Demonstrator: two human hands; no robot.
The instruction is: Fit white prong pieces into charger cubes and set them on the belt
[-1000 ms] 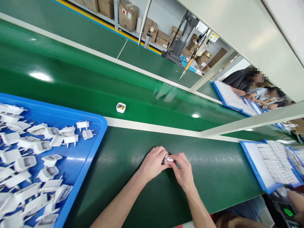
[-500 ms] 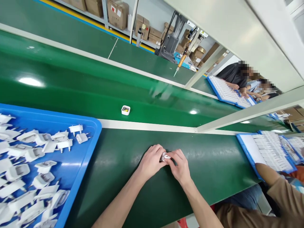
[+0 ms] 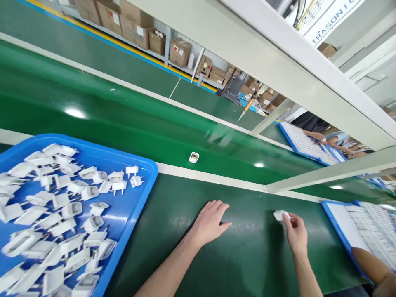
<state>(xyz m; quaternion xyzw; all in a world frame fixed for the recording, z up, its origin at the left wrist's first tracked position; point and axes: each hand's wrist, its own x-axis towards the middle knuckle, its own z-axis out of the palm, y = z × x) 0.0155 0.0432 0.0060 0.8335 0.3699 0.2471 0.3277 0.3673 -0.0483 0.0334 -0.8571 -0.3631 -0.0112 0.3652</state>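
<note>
My right hand (image 3: 295, 233) is stretched out to the right over the green work surface (image 3: 241, 247), its fingertips pinching a small white plug part (image 3: 280, 215) that sits on or just above the surface. Lying flat on the green surface near the middle, my left hand (image 3: 210, 222) holds nothing, with its fingers spread. To its left stands a blue tray (image 3: 136, 210) heaped with several white plug parts (image 3: 62, 214).
A small white charger body (image 3: 194, 157) rides on the green conveyor belt (image 3: 123, 123) beyond the white rail. Blue trays of white pieces (image 3: 368, 231) sit at the right, with another person's arm (image 3: 375, 270) beside them. Other people work at a far tray (image 3: 305, 144).
My hands were together on the small white part; now the right hand has carried it to the right and the left hand has let go and lies flat. The charger body moved right along the belt.
</note>
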